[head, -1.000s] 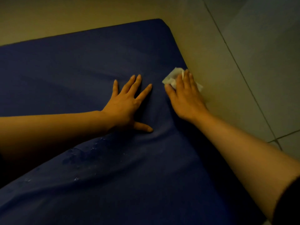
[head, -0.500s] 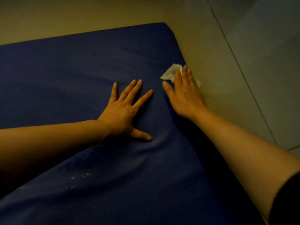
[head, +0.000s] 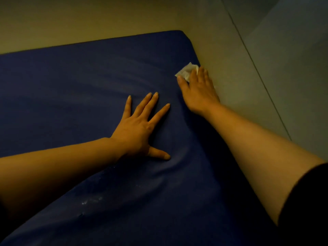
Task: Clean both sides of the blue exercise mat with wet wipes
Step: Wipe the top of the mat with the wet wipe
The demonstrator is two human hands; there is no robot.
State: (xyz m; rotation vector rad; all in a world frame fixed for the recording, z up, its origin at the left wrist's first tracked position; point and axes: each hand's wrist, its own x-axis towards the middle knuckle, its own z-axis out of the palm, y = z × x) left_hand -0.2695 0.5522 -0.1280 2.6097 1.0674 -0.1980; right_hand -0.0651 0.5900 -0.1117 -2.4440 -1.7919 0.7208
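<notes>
Mostly the wet wipe (head: 186, 71) hides under the right hand (head: 197, 91).

Open blue mat (head: 79, 82) stretches left and ahead — the left hand (head: 140, 128), flat with fingers spread, blocks the middle; bare tiled floor (head: 266, 59) lies open beyond the right edge

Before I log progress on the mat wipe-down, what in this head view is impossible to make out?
- White wet wipe: mostly under the right hand; its grip is unclear.
- Blue foam exercise mat: cut off by the left and bottom edges; its underside is hidden.
- Pale specks on the mat: too small and dim to identify.
- Left hand: its palm hides the mat beneath.
</notes>
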